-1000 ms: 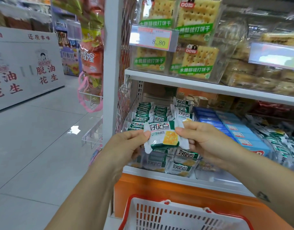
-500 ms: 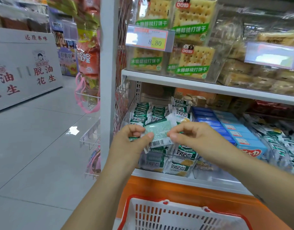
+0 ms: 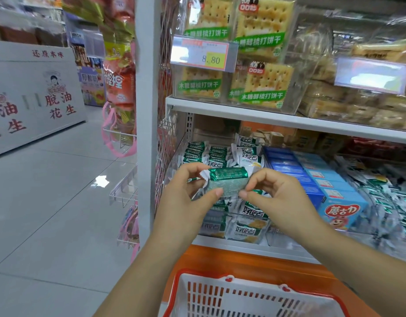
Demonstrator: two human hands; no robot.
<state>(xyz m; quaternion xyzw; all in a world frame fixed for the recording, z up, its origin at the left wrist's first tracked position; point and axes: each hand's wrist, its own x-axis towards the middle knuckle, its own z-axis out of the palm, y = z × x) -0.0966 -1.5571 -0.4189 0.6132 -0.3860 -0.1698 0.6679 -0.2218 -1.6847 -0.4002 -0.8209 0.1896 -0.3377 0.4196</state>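
Centrally, a small green-and-white crinkly film biscuit packet, held before the lower white shelf, above a red-rimmed white plastic basket. Left hand and right hand pinch its opposite ends. Likely light, slippery, brittle inside: hold by the crimped seals.

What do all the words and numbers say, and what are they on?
"8.80": yellow price tag.
"木糖醇梳打饼干": cracker packs.
"好吃点": shelf snack packs.
"蘑古力": blue box.
"脱油花生": white stand.
held packet: print too blurred to read.
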